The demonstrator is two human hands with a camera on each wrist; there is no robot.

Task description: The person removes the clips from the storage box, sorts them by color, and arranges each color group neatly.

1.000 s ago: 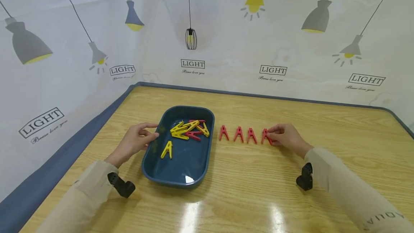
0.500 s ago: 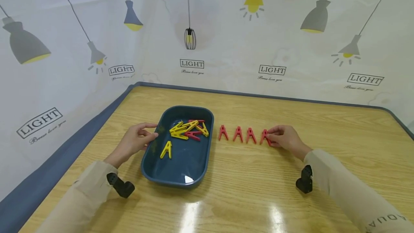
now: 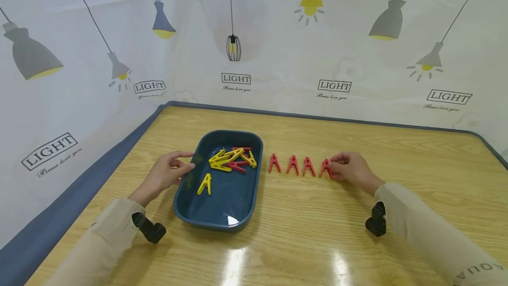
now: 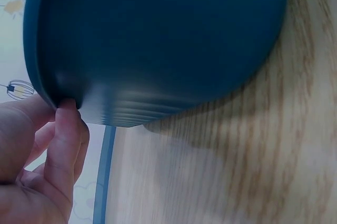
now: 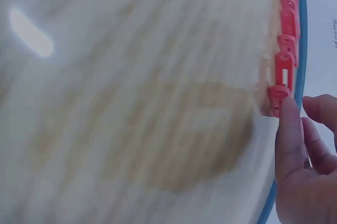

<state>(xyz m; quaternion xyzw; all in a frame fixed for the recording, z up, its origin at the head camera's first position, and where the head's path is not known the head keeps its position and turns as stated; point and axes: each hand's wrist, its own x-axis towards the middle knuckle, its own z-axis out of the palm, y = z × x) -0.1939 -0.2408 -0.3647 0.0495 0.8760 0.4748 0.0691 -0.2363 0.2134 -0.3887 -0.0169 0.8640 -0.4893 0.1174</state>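
My left hand (image 3: 164, 172) pinches the left rim of a dark blue plastic tray (image 3: 216, 224). In the left wrist view, fingers (image 4: 66, 129) press the outer wall under that rim. Several yellow clothespins (image 3: 205, 184) and a few red clothespins (image 3: 237, 167) lie inside. Right of the tray, several red clothespins stand in a row, legs spread towards me. My right hand (image 3: 352, 170) is at the rightmost red clothespin (image 3: 325, 169). One fingertip touches its side in the right wrist view, where another finger (image 5: 318, 109) is apart from it.
The wooden table (image 3: 301, 224) has a dark blue edge (image 3: 317, 120) along its back. Behind it hangs a pale cloth (image 3: 278, 34) printed with lamps. Black wrist cameras (image 3: 148, 228) sit on both sleeves.
At the rightmost red clothespin, my right fingertips have drawn slightly apart from it, and the clothespin has turned a little. My left hand and the tray hold still.
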